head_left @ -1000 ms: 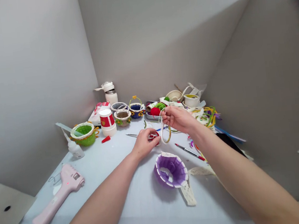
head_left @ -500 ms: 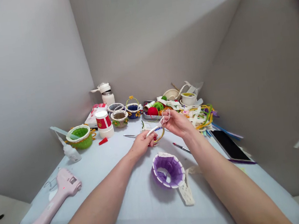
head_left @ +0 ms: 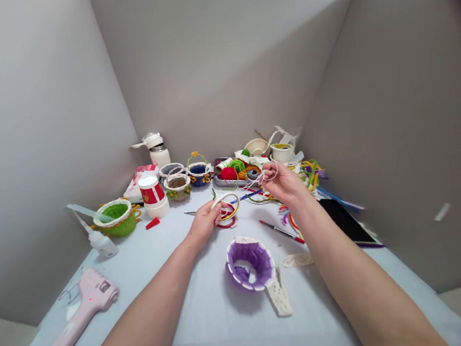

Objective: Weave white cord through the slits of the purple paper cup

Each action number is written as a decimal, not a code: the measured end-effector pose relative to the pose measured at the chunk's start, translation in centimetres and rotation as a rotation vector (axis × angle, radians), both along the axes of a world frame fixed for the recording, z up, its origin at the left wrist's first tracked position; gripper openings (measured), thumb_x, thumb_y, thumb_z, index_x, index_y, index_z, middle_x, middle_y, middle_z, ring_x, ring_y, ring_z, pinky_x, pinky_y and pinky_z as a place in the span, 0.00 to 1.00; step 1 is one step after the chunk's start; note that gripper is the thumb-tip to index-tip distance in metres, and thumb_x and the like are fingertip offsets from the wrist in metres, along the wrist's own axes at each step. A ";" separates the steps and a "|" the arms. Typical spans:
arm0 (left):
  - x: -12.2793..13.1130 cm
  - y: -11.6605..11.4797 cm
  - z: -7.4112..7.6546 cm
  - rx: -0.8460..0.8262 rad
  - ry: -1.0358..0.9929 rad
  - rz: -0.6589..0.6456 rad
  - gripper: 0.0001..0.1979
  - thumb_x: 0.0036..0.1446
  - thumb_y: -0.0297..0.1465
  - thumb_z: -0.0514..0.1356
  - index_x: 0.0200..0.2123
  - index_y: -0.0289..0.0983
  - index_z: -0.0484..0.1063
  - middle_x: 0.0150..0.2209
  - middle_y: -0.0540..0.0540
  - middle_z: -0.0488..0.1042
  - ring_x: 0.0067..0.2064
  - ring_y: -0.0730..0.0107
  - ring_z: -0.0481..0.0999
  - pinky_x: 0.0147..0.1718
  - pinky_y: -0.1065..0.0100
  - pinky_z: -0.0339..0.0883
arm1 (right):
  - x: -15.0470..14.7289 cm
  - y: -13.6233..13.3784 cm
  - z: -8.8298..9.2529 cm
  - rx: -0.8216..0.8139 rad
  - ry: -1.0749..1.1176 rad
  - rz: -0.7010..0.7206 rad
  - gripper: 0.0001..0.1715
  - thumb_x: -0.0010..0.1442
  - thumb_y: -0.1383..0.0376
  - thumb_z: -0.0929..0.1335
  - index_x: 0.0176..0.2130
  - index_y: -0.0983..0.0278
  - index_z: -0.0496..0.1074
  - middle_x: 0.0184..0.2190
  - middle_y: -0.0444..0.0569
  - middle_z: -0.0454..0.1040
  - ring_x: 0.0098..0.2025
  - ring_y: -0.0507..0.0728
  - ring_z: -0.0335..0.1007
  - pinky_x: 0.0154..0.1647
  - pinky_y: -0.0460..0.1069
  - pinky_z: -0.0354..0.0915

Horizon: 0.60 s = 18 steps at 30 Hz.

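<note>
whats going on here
A person is working at a table with both bare hands raised over it. The left hand holds a white and yellow ring, while the right hand has thin white thread at its fingertips. Red-handled scissors lie by the left hand. Nearer the person, a purple basket sits untouched, with a lace strip at its rim. A pink glue gun lies off to the left.
</note>
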<state>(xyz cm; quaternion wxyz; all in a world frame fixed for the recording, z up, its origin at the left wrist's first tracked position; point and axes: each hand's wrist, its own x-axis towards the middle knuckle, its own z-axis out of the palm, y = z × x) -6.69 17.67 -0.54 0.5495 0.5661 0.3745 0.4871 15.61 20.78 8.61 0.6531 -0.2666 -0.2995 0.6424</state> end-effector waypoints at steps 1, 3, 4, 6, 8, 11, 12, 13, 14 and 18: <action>0.0 -0.2 0.2 0.058 0.094 0.031 0.15 0.60 0.41 0.56 0.38 0.34 0.73 0.18 0.55 0.62 0.22 0.76 0.59 0.26 0.73 0.53 | -0.1 -0.2 0.2 0.006 -0.014 0.004 0.10 0.50 0.75 0.69 0.25 0.65 0.63 0.22 0.39 0.65 0.21 0.44 0.58 0.22 0.39 0.62; 0.1 -0.6 0.5 0.202 0.316 0.091 0.14 0.62 0.39 0.53 0.39 0.36 0.74 0.27 0.50 0.72 0.29 0.71 0.68 0.31 0.71 0.58 | -0.6 -0.7 0.6 0.032 -0.057 0.021 0.09 0.49 0.75 0.70 0.25 0.65 0.65 0.23 0.41 0.67 0.22 0.44 0.58 0.22 0.40 0.61; 0.1 -0.8 0.8 0.267 0.427 0.106 0.14 0.63 0.38 0.52 0.40 0.37 0.74 0.32 0.48 0.76 0.34 0.68 0.71 0.35 0.70 0.60 | -0.9 -0.9 0.9 0.053 -0.083 0.026 0.10 0.49 0.74 0.70 0.26 0.65 0.65 0.24 0.41 0.68 0.22 0.44 0.58 0.22 0.40 0.61; 0.2 -1.1 1.1 0.359 0.662 0.126 0.14 0.65 0.36 0.50 0.43 0.39 0.74 0.39 0.46 0.78 0.40 0.64 0.74 0.40 0.67 0.61 | -1.5 -1.3 1.4 0.098 -0.128 0.027 0.10 0.49 0.73 0.71 0.27 0.65 0.65 0.25 0.41 0.68 0.23 0.44 0.58 0.22 0.40 0.61; 0.3 -1.3 1.5 0.412 0.882 0.157 0.15 0.66 0.34 0.49 0.45 0.38 0.73 0.40 0.45 0.79 0.40 0.61 0.75 0.41 0.64 0.60 | -2.1 -1.7 2.1 0.137 -0.153 0.029 0.12 0.48 0.72 0.72 0.27 0.64 0.65 0.26 0.41 0.68 0.23 0.44 0.59 0.23 0.40 0.62; 0.4 -1.5 1.8 0.490 1.059 0.224 0.14 0.66 0.34 0.49 0.46 0.38 0.72 0.41 0.43 0.79 0.42 0.58 0.76 0.44 0.60 0.58 | -2.7 -2.5 3.3 0.184 -0.153 0.072 0.13 0.48 0.72 0.73 0.27 0.64 0.64 0.26 0.41 0.67 0.24 0.44 0.59 0.24 0.40 0.61; 0.5 -1.5 1.8 0.511 1.074 0.239 0.14 0.66 0.35 0.50 0.46 0.38 0.72 0.42 0.43 0.79 0.44 0.58 0.75 0.45 0.60 0.58 | -2.8 -2.8 3.8 0.204 -0.146 0.091 0.14 0.49 0.72 0.73 0.27 0.64 0.63 0.26 0.40 0.67 0.24 0.44 0.58 0.24 0.40 0.61; 0.6 -1.5 1.9 0.525 1.081 0.249 0.14 0.65 0.35 0.50 0.46 0.39 0.72 0.43 0.43 0.79 0.45 0.58 0.75 0.46 0.59 0.57 | -2.8 -3.3 4.3 0.226 -0.136 0.110 0.14 0.49 0.72 0.73 0.27 0.64 0.63 0.26 0.40 0.66 0.24 0.43 0.58 0.25 0.40 0.61; 0.7 -1.5 1.8 0.535 1.087 0.254 0.14 0.65 0.34 0.50 0.46 0.39 0.72 0.44 0.44 0.79 0.47 0.58 0.74 0.46 0.59 0.56 | -2.9 -3.7 4.8 0.247 -0.124 0.127 0.14 0.49 0.72 0.73 0.26 0.64 0.63 0.26 0.39 0.66 0.24 0.43 0.57 0.25 0.40 0.62; 0.9 -1.4 1.6 0.538 1.143 0.251 0.16 0.67 0.32 0.47 0.45 0.40 0.74 0.44 0.44 0.78 0.48 0.57 0.71 0.47 0.56 0.53 | -2.6 -5.8 7.1 0.295 -0.090 0.155 0.14 0.51 0.71 0.73 0.27 0.63 0.63 0.26 0.38 0.64 0.23 0.43 0.55 0.26 0.40 0.62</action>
